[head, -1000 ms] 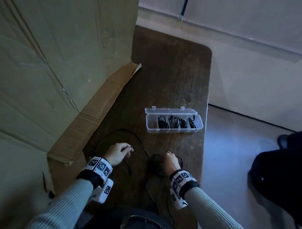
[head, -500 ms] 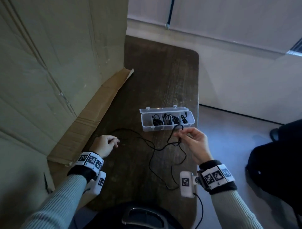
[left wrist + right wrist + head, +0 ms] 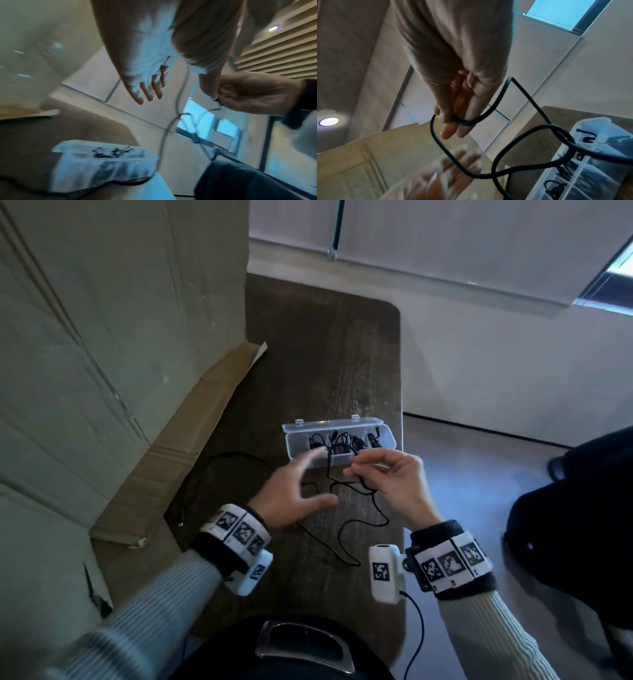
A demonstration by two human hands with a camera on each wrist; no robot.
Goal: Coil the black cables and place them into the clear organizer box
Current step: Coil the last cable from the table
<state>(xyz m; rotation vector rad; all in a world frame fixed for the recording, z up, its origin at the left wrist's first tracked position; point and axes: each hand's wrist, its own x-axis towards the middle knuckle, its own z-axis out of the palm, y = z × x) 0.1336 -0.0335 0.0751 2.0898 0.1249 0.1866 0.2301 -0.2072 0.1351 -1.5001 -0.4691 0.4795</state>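
Observation:
The clear organizer box point(image 3: 388, 440) stands open on the dark wooden table point(image 3: 325, 354), with coiled black cables in its compartments. My right hand point(image 3: 387, 470) is raised in front of the box and pinches a loose black cable point(image 3: 356, 525), which hangs in loops down to the table. In the right wrist view the cable point(image 3: 471, 121) wraps around my fingertips point(image 3: 462, 129). My left hand point(image 3: 294, 487) is lifted beside it, fingers spread and straight, holding nothing. A second black cable point(image 3: 236, 455) lies on the table to the left.
A large cardboard box point(image 3: 102, 354) with a folded flap stands along the table's left side. The table's right edge runs just past the organizer box. A dark bag point(image 3: 575, 525) sits on the floor to the right.
My right hand lifted the cable off the table and carried it up toward the box. My left hand let go of the table cable, rose and moved right toward the held cable.

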